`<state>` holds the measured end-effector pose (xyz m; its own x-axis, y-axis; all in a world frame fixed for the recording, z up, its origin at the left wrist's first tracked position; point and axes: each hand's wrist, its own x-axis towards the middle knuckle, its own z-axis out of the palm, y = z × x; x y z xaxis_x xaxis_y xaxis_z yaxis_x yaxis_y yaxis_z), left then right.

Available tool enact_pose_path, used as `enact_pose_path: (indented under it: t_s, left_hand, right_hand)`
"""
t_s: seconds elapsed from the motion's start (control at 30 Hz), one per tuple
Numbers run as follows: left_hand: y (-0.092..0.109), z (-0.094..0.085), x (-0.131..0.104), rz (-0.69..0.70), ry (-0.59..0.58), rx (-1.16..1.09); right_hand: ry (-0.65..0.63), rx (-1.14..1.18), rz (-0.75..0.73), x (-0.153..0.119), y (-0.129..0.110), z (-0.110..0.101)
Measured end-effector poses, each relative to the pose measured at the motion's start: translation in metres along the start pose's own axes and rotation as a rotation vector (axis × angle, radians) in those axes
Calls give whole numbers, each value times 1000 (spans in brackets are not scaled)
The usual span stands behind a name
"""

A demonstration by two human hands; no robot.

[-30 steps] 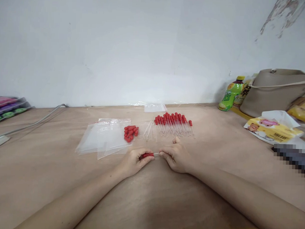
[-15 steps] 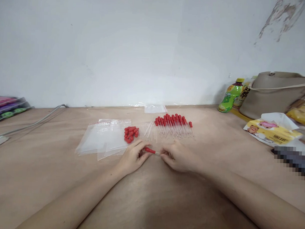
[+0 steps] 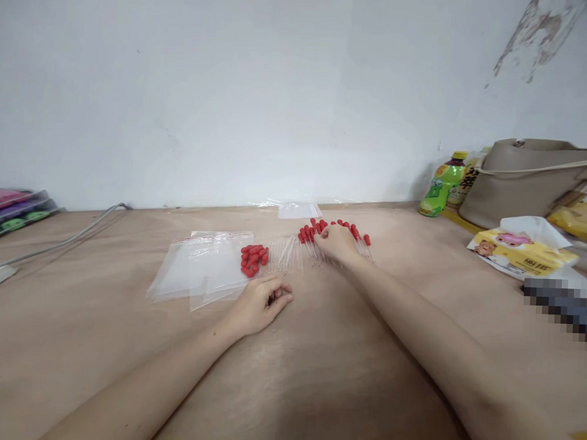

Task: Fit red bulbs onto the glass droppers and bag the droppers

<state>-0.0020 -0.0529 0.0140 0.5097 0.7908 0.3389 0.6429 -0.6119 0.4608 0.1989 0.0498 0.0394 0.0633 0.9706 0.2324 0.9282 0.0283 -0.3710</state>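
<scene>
Droppers (image 3: 307,234) with red tops lie in a row right of the frame's centre; the right hand (image 3: 339,242) covers the row's middle, its fingertips hidden, so whether they grip one I cannot tell; the left hand (image 3: 263,302), at lower centre, is loosely curled, thumb and fingers apart, around bare air; above it lie red bulbs (image 3: 254,258) and faint, hard-to-distinguish clear tubes (image 3: 286,254).

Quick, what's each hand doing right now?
Left hand: partly open, nothing visible in it.
Right hand: at the red-topped droppers; grip can't be told.
</scene>
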Motion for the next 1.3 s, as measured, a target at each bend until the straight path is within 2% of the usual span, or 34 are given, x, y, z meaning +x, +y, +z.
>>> enact_pose_path:
  t_s: [0.2, 0.37, 0.47, 0.53, 0.6, 0.7, 0.87, 0.97, 1.07, 1.13, 1.2, 1.3]
  left_hand:
    - [-1, 0, 0, 7, 11, -3]
    - [0, 2, -1, 24, 23, -13]
    - [-2, -2, -3, -30, 159, 84]
    - [-6, -9, -4, -133, 304, 231]
    - [-13, -17, -5, -244, 381, 355]
    - [-26, -27, -4, -332, 342, 398]
    - [-40, -26, -3, -342, 255, 379]
    - [-36, -27, -3, -389, 206, 394]
    - [-25, -32, -4, -443, 174, 541]
    - [-15, -35, -4, -429, 179, 656]
    - [-5, -33, -5, -326, 207, 669]
    - [5, -20, -7, -92, 235, 451]
  right_hand:
    - [35, -44, 4, -3, -2, 11]
    - [-6, -119, -161, -22, -15, 11]
    - [-54, -183, -190, -31, -25, 14]
    - [-63, -195, -189, -35, -30, 15]
    - [-64, -195, -188, -37, -33, 15]
    - [-79, -191, -187, -39, -35, 14]
    - [-122, -193, -213, -45, -34, 11]
    - [-168, -197, -261, -55, -29, 6]
    - [-237, -195, -312, -70, -19, -2]
    - [-252, -162, -341, -81, -10, -8]
    - [-230, -67, -369, -91, 1, -11]
    - [-150, 160, -414, -98, 17, -6]
